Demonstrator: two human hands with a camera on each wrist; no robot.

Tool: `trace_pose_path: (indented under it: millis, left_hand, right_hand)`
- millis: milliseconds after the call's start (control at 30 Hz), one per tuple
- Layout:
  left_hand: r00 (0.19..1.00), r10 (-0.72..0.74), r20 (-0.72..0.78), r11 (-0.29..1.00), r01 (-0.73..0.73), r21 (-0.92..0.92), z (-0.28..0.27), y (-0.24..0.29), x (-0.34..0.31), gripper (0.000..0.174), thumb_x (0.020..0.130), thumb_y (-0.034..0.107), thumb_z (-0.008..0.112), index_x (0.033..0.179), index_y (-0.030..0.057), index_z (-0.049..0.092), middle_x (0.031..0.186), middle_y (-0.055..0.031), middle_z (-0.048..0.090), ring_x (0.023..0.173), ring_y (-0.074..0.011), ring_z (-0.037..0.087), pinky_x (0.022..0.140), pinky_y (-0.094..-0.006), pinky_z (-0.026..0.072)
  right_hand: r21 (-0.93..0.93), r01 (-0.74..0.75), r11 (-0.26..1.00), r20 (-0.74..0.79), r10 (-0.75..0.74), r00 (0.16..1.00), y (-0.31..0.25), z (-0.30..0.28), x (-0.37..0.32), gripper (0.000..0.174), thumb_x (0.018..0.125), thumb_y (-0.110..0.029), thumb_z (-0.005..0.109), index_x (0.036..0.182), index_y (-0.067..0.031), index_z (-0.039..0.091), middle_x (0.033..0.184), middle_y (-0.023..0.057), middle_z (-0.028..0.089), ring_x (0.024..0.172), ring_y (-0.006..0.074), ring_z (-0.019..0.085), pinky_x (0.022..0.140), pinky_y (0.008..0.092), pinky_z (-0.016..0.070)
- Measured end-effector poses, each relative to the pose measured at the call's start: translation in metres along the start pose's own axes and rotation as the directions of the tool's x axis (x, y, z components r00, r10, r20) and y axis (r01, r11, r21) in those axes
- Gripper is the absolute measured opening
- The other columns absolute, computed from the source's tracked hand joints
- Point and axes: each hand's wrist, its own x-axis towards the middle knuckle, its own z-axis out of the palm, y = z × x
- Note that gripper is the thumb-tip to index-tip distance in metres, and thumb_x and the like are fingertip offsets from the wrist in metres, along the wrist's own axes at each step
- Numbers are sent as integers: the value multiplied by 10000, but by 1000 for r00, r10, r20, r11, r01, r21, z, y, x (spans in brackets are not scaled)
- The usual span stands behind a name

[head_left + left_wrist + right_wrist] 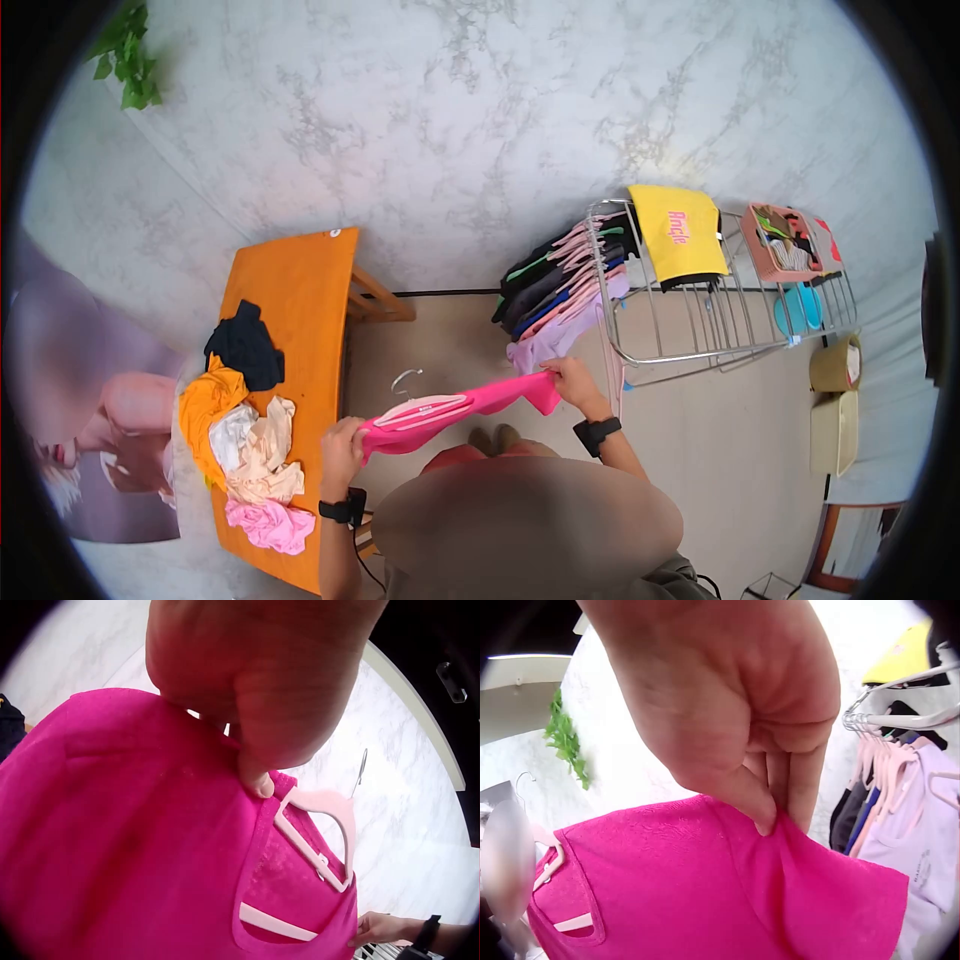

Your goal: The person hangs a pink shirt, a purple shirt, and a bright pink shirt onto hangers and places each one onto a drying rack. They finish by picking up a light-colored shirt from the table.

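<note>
A hot-pink short-sleeved shirt [490,398] is stretched between my two hands in front of my body. Inside its neckline sits a pale pink hanger [330,804], whose metal hook [407,380] sticks out above the collar. My left hand [342,450] pinches the fabric on one side, and in the left wrist view its thumb [259,784] presses by the neckline edge, close to the hanger. At the other shoulder, near the sleeve, my right hand [742,727] pinches the cloth between thumb and fingers. Part of the hanger is hidden under the shirt.
On the left, an orange table [300,300] bears a heap of loose clothes [265,450]. A metal drying rack [660,355] stands at the right with several hung garments [560,290], a yellow shirt [680,235] and a pink basket [770,250].
</note>
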Motion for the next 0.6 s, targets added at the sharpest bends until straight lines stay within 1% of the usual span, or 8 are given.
trace_pose_path:
  millis: [133, 200, 233, 300, 333, 400, 533, 600]
  left_hand:
    - [989, 40, 146, 999, -35, -36, 19, -1, 7, 88, 838, 103, 607, 904, 45, 612, 843, -176, 639, 803, -399, 612, 682, -461, 481]
    - [980, 65, 186, 997, -57, -49, 32, 1, 11, 107, 843, 119, 603, 931, 58, 606, 852, -178, 641, 814, -403, 614, 680, -472, 483]
    - [965, 69, 252, 998, -65, -24, 41, 0, 13, 133, 843, 121, 599, 963, 63, 606, 863, -181, 644, 815, -404, 617, 685, -478, 485]
    - [945, 83, 318, 996, -85, -7, 64, 1, 16, 161, 843, 122, 595, 994, 67, 605, 875, -184, 647, 816, -406, 619, 690, -484, 487]
    - [929, 96, 357, 994, -105, 5, 79, 3, 19, 173, 841, 119, 592, 1005, 65, 595, 878, -184, 650, 814, -408, 620, 694, -495, 485]
    - [874, 97, 477, 992, -126, 28, 101, 19, 32, 158, 836, 76, 557, 992, 50, 556, 899, -189, 651, 842, -412, 620, 711, -513, 480]
    - [836, 148, 528, 987, -162, -21, 145, 54, 69, 153, 818, 10, 496, 966, 40, 518, 950, -207, 633, 914, -418, 603, 742, -519, 474]
    - [831, 185, 524, 977, -214, -6, 172, 66, 88, 164, 814, 9, 502, 976, 33, 510, 947, -209, 633, 912, -421, 603, 749, -522, 475]
  right_hand:
    - [-13, -107, 994, -126, 105, 987, 27, 23, -30, 291, 745, 49, 536, 986, 12, 694, 826, 231, 677, 745, 358, 677, 711, 380, 531]
    - [161, -128, 979, -249, 166, 954, 38, 24, -49, 333, 724, 34, 559, 1034, 2, 678, 956, 225, 676, 879, 385, 652, 775, 421, 517]
    - [147, -130, 981, -258, 165, 952, 51, 25, -61, 333, 724, 34, 559, 1034, 2, 678, 956, 225, 676, 879, 385, 652, 775, 421, 517]
    - [108, -496, 861, -321, 503, 803, 86, 23, -92, 393, 727, -7, 588, 1118, -8, 621, 1043, 203, 656, 911, 390, 634, 787, 421, 513]
    - [107, -498, 860, -337, 503, 796, 102, 22, -103, 393, 727, -7, 588, 1118, -8, 621, 1043, 203, 656, 911, 390, 634, 787, 421, 513]
    - [20, -576, 817, -499, 508, 702, 128, 20, -126, 416, 702, -67, 670, 1103, -26, 568, 1030, 182, 617, 857, 347, 624, 762, 384, 520]
    - [-42, -671, 740, -502, 565, 655, 174, 26, -152, 603, 690, -103, 691, 1255, -38, 491, 1147, 226, 574, 988, 374, 596, 855, 435, 497]
    - [-14, -725, 689, -418, 654, 630, 188, 25, -153, 708, 681, -143, 727, 1320, -33, 446, 1200, 245, 553, 1082, 385, 562, 924, 456, 468]
